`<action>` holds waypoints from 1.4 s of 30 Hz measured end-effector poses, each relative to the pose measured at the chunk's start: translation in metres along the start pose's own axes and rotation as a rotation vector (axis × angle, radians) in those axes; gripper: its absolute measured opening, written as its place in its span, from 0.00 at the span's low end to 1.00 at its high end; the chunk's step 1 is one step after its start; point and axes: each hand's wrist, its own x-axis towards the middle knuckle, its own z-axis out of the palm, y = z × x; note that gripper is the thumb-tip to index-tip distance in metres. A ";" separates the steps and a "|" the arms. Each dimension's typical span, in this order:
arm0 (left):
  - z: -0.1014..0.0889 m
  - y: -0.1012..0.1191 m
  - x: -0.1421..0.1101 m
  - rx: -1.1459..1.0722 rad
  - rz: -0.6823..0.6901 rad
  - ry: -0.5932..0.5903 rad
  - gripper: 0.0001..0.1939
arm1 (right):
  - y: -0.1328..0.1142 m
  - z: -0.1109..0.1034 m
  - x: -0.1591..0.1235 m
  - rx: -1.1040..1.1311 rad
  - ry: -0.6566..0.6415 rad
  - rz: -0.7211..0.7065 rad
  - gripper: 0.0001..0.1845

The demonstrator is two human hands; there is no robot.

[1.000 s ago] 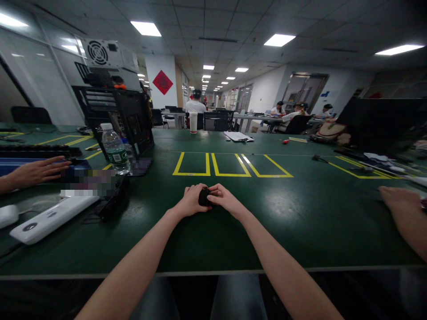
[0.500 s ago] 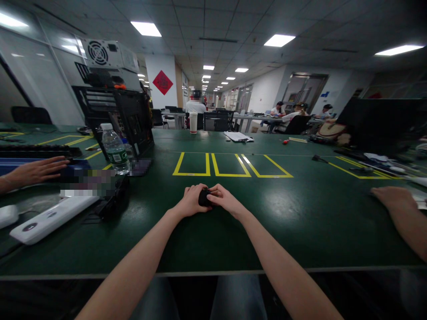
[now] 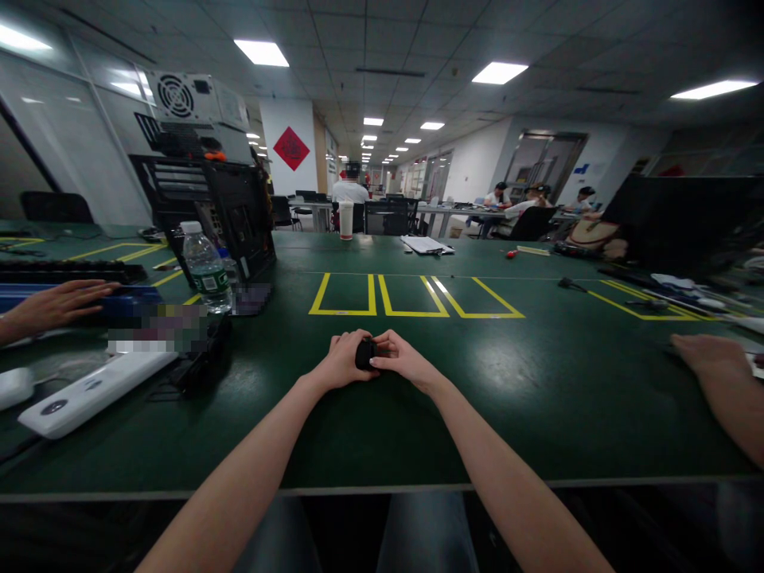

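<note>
Green tabletop [image 3: 507, 430]: smooth, hard, faintly glossy, bearing flat yellow tape outlines [image 3: 415, 314]. Left hand [image 3: 340, 360]: fingers and thumb curled around the black object [image 3: 364, 355]. Right hand [image 3: 403, 355]: fingertips closed against its right side. Object: between both hands, nearer than the tape, compact, rounded; probably light and stiff, best gripped by its sides, though detail is poorly resolved.

At twelve o'clock, one black object [image 3: 364, 355], three yellow tape outlines [image 3: 415, 313] and one white cup [image 3: 346, 220]; at eleven, one plastic bottle [image 3: 207, 270].
</note>
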 end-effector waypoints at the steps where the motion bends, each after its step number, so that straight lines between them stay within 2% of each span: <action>1: 0.000 0.000 0.000 -0.004 -0.008 -0.001 0.30 | 0.000 0.000 0.000 0.000 0.010 0.006 0.18; 9: 0.003 -0.003 0.001 -0.009 -0.004 0.017 0.31 | 0.005 0.001 0.004 0.027 0.026 0.067 0.16; 14: 0.003 -0.003 0.001 0.026 -0.020 0.014 0.31 | 0.004 0.001 0.003 0.019 0.005 -0.039 0.18; 17: 0.003 -0.002 0.001 0.018 -0.026 0.006 0.31 | 0.003 0.002 0.003 0.005 0.029 -0.055 0.16; 20: 0.002 -0.001 0.001 0.008 -0.015 0.009 0.32 | 0.004 0.003 0.003 -0.008 0.067 -0.024 0.15; 25: 0.003 -0.003 0.001 0.024 -0.006 0.014 0.31 | 0.003 0.003 0.004 0.060 0.047 0.061 0.16; 32: 0.001 -0.002 0.000 0.009 0.016 0.004 0.30 | -0.002 0.001 -0.001 0.062 -0.011 -0.036 0.18; 36: 0.001 -0.004 -0.001 -0.010 0.023 0.009 0.31 | 0.000 0.001 -0.001 0.002 0.043 -0.025 0.15; 42: 0.004 -0.005 0.001 0.007 0.015 0.018 0.31 | 0.005 0.001 0.005 -0.041 0.082 0.010 0.20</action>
